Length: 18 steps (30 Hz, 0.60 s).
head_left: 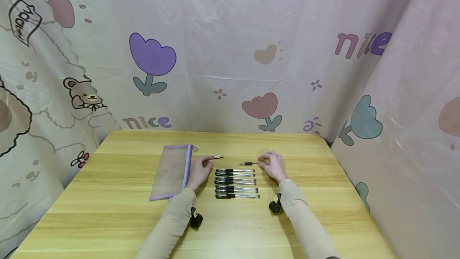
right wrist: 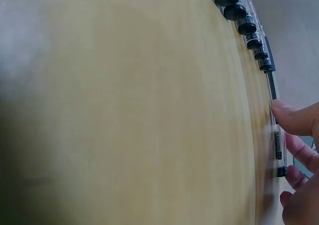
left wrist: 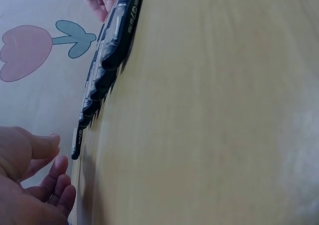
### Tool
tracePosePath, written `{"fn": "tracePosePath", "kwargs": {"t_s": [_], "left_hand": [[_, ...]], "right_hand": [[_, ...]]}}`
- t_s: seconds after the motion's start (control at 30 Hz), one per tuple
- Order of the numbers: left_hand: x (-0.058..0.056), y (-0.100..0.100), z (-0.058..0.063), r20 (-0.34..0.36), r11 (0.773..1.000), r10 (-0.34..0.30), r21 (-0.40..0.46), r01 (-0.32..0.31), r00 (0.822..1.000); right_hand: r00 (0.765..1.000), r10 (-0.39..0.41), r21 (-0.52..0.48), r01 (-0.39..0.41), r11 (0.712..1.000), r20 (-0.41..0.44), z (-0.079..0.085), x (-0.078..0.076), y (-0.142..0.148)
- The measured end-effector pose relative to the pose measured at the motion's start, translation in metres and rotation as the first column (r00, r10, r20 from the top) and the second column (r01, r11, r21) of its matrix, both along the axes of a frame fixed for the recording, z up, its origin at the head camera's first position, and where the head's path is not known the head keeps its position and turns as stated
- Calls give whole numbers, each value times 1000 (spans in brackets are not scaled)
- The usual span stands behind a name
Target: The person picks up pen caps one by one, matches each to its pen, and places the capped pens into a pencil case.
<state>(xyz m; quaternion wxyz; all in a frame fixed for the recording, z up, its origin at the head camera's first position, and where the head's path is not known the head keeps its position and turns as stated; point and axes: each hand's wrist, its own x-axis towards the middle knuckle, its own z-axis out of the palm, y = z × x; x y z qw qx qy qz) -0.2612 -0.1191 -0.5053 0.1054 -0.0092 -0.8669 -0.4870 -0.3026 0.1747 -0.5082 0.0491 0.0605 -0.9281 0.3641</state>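
Observation:
My left hand [head_left: 200, 171] is at the back of the table, thumb and fingertips parted beside a small black pen cap [head_left: 217, 157]. In the left wrist view the cap [left wrist: 77, 144] is just beyond those fingertips. My right hand [head_left: 273, 165] is at the right end of an uncapped gel pen [head_left: 247, 164] with a black grip, pointing left. In the right wrist view my thumb tip overlaps the clear barrel [right wrist: 277, 140], and the other fingers are behind it, spread apart. Several capped gel pens [head_left: 235, 190] lie in a row between my forearms, black caps to the left.
A mesh zip pouch [head_left: 170, 171] with purple trim lies flat left of the pens, partly under my left wrist. Dark wrist cameras [head_left: 196, 219] hang from both sleeves. A patterned curtain [head_left: 215, 103] stands behind the wooden table [head_left: 100, 211].

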Motion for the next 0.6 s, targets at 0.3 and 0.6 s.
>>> {"fn": "tracePosePath", "kwargs": {"t_s": [0.3,0.6], "left_hand": [[0,-1,1,15,1000,-8,17,8,1000],[1,-1,0,4,1000,-14,27,14,1000]], "right_hand": [[1000,5,24,-5,1000,-1,0,-1,-4],[1000,6,25,-6,1000,10,0,-1,-6]]}}
